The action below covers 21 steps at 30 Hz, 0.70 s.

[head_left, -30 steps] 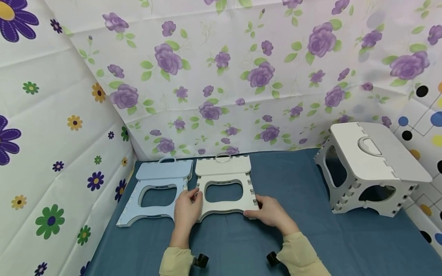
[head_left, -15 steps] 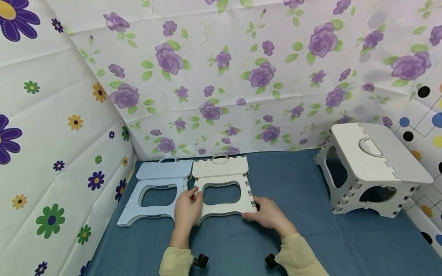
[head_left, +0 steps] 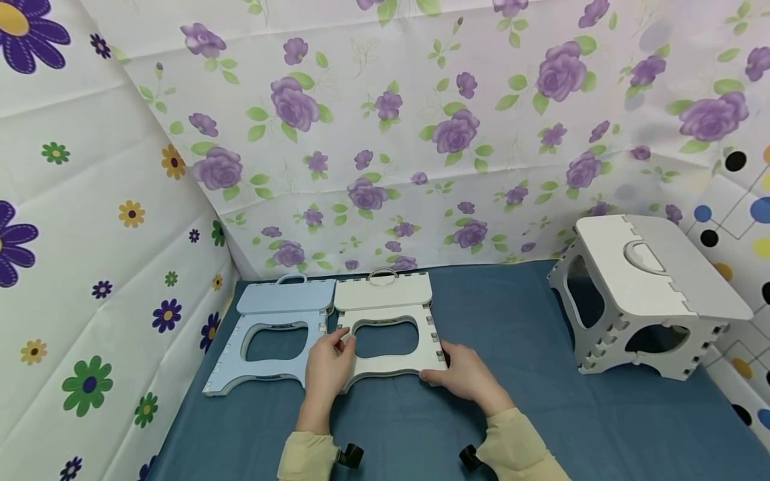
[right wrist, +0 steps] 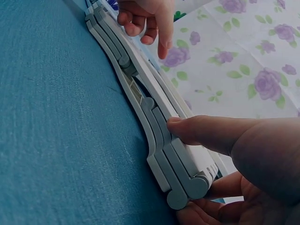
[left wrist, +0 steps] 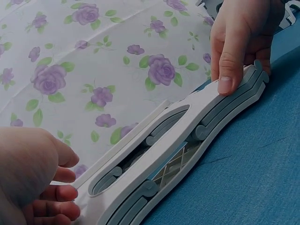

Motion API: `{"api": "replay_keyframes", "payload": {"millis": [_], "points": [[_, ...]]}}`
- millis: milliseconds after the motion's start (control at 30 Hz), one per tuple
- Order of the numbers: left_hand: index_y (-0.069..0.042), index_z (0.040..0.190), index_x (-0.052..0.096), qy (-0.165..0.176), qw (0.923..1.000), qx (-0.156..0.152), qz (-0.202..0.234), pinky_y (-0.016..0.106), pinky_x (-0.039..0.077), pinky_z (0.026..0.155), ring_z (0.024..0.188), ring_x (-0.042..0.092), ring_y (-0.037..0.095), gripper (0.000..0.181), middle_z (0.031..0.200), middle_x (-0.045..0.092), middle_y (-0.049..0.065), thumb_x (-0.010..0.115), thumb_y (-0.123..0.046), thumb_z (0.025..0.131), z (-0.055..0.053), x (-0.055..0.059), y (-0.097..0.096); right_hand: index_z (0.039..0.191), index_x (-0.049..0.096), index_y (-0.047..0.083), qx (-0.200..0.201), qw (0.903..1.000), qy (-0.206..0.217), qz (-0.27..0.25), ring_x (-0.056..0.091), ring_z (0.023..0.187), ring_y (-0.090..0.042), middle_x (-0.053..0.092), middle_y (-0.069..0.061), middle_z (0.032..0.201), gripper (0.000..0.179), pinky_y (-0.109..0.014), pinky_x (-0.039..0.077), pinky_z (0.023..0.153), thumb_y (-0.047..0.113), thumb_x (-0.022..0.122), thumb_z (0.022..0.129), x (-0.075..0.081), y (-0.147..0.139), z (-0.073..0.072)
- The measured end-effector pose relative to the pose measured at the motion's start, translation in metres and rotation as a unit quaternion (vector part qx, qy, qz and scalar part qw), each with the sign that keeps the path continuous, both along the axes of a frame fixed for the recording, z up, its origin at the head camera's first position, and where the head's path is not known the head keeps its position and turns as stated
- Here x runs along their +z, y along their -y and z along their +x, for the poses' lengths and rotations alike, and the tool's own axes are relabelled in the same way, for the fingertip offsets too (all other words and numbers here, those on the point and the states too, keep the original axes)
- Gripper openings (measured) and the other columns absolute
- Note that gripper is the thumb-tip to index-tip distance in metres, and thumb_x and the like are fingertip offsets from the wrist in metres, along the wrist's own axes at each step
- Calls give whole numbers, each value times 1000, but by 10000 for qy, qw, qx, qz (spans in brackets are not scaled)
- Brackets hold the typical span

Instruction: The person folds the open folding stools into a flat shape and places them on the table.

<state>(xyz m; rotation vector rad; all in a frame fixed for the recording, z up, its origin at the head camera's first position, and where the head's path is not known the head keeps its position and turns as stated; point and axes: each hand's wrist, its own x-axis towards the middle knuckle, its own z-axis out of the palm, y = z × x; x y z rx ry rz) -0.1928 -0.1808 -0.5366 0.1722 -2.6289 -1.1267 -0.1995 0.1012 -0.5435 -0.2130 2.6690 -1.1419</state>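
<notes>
A cream folding step stool [head_left: 388, 364] lies folded flat on the table, its handle ring toward the back wall. My right hand [head_left: 472, 375] grips its near right corner, thumb on the upper face and fingers beneath, as the right wrist view shows. My left hand [head_left: 327, 366] is at the stool's left edge, over the seam with a light blue folding step stool [head_left: 285, 298], also folded flat. In the left wrist view the left fingers [left wrist: 58, 192] are loosely bent beside the cream stool and hold nothing. The two folded stools lie side by side.
An unfolded white step stool [head_left: 613, 244] stands upright at the right, by the dotted wall. Blue-grey cloth [head_left: 511, 321] covers the table. Flower-printed sheeting [head_left: 421, 153] rises behind the table and at the left.
The cream stool has slid slightly left, up close to the blue stool, with my right hand moving along. My left hand has stayed nearly in place.
</notes>
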Motion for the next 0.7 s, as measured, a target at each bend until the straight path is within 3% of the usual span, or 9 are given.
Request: {"api": "replay_keyframes", "payload": {"millis": [267,700], "points": [[-7,133,76,14,10000,-76,-32,31,36,53,57,44,13,32,81,57,-1,70,-23,106,1,-1,-1,152,57,-1,52,9999,133,-39,64,126,-36,67,-17,138,80,-55,54,101,40,88,91,0,-2,0],[-9,134,76,117,9999,-107,-39,32,35,51,56,45,16,33,82,58,-1,68,-26,107,1,-1,2,147,63,3,98,9999,43,-23,68,108,-26,72,-10,125,71,-50,57,91,40,88,92,-1,-2,-1]]}}
